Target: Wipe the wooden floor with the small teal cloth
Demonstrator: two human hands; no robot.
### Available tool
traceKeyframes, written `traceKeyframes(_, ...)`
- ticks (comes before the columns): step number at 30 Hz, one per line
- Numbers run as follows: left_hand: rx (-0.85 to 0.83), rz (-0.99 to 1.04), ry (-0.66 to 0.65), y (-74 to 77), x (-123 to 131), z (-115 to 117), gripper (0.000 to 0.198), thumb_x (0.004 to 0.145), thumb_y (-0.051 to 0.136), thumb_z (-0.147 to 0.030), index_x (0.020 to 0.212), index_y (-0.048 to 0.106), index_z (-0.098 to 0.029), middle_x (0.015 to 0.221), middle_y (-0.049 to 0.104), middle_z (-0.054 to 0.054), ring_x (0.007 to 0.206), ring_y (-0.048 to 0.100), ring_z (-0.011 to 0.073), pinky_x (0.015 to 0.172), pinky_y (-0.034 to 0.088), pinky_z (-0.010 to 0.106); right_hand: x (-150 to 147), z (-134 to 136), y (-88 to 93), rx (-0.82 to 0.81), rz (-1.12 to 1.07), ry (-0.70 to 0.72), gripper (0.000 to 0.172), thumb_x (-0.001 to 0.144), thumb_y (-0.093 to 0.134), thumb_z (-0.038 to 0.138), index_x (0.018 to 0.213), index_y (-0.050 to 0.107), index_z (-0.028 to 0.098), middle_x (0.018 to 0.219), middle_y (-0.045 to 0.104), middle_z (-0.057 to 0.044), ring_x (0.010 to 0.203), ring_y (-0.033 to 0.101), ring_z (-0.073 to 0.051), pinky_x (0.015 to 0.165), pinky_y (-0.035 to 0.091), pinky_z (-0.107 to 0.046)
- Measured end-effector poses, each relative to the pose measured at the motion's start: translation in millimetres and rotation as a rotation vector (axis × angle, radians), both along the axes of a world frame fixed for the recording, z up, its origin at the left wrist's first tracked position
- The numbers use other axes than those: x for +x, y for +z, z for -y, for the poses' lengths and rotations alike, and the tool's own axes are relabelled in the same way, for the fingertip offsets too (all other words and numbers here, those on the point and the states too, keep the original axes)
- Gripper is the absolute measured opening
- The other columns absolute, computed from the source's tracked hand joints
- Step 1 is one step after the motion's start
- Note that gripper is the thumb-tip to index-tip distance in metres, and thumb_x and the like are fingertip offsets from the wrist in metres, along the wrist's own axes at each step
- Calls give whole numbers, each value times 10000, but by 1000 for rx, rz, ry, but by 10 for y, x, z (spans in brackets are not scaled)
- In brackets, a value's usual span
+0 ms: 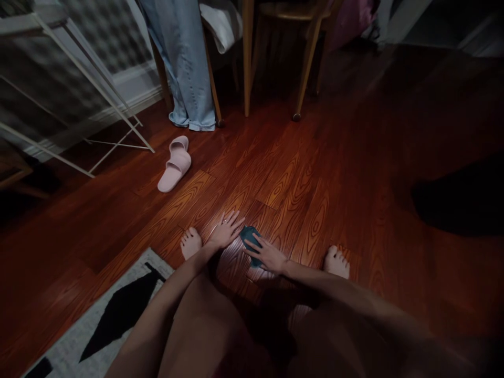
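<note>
My left hand [226, 230] lies flat on the reddish wood floor [315, 173] with its fingers spread, a ring on one finger. Just to its right, my right hand [268, 254] presses down on a small dark teal cloth [248, 235] lying on the floor, its fingers stretched over the cloth. My bare feet show on either side of the hands, the left foot [191, 242] and the right foot [336, 261]. My knees and forearms fill the bottom of the view.
A pink slipper [175, 164] lies on the floor at the left. Behind it hang light blue jeans [185, 63] by wooden chair legs [247, 63]. A white metal rack [79, 79] stands at the far left. A grey and black rug [90, 325] lies at lower left.
</note>
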State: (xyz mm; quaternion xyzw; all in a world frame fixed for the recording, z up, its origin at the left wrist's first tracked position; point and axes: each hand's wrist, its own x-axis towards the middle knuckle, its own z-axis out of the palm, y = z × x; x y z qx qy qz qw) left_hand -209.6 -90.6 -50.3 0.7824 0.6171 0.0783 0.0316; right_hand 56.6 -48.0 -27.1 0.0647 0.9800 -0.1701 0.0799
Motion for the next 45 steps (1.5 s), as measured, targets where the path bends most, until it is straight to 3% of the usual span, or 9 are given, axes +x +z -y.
traceKeyframes(3, -10, -11, -2, -1, -4, -7, 509, 1101, 347, -389, 1598, 369, -283, 1696, 230, 83, 1574, 150, 255, 1260, 105, 550, 9, -160, 42, -6, -3, -58, 879, 826, 748, 262, 1604, 339, 292, 1706, 234, -61, 1576, 43, -347, 1256, 179, -562)
traceKeyframes(11, -23, 4, 0, 13, -12, 0, 526, 1093, 366, -388, 1610, 337, -298, 1710, 176, 68, 1576, 136, 256, 1264, 102, 543, 182, -611, 61, 46, -52, -702, 778, 929, 551, 245, 1634, 237, 147, 1671, 316, -114, 1568, 127, -351, 1239, 271, -558)
traceKeyframes(14, -16, 16, 4, 7, -10, 6, 531, 1088, 377, -392, 1612, 329, -313, 1712, 172, 54, 1577, 131, 258, 1263, 99, 551, 196, -431, 57, 50, -45, -655, 762, 929, 556, 251, 1627, 263, 165, 1669, 313, -129, 1559, 165, -366, 1219, 286, -593)
traceKeyframes(20, -26, 11, 15, 11, -4, 4, 532, 1088, 381, -394, 1611, 334, -310, 1711, 178, 54, 1576, 141, 255, 1264, 100, 544, 47, -1, 55, -70, -15, -207, 861, 800, 726, 230, 1579, 367, 162, 1684, 246, -172, 1572, 144, -292, 1257, 198, -508)
traceKeyframes(24, -41, 3, 8, 24, -3, -1, 535, 1090, 379, -398, 1615, 324, -305, 1708, 191, 65, 1575, 147, 256, 1261, 104, 550, 47, -282, 34, -46, -61, -389, 807, 794, 712, 181, 1541, 410, 136, 1678, 246, -199, 1568, 156, -288, 1251, 214, -519)
traceKeyframes(30, -30, 5, 13, 19, -4, 4, 534, 1085, 387, -374, 1611, 332, -297, 1708, 190, 68, 1575, 145, 263, 1260, 105, 557, 266, -431, -62, 26, -106, -698, 843, 909, 567, 244, 1639, 161, 131, 1685, 194, -202, 1570, 118, -292, 1243, 210, -576)
traceKeyframes(35, -34, 6, 14, 26, 2, 4, 536, 1084, 391, -375, 1611, 329, -303, 1710, 183, 67, 1576, 139, 258, 1258, 109, 558, 203, 4, -3, -53, 2, -237, 982, 781, 690, 223, 1637, 213, 157, 1702, 177, -139, 1578, 69, -278, 1268, 152, -508)
traceKeyframes(38, -39, 11, 12, 23, 1, -1, 522, 1089, 379, -384, 1603, 350, -303, 1708, 192, 65, 1577, 135, 258, 1258, 115, 557, 105, -37, 60, -90, 20, -133, 965, 760, 693, 185, 1627, 268, 203, 1699, 223, -100, 1576, 114, -255, 1271, 144, -481)
traceKeyframes(45, -28, 21, 16, 16, -9, 0, 530, 1088, 376, -378, 1611, 331, -308, 1712, 177, 52, 1577, 134, 254, 1264, 115, 544, 343, -707, -26, 26, -107, -715, 805, 884, 505, 154, 1638, 226, 194, 1685, 270, -110, 1569, 163, -249, 1244, 238, -520)
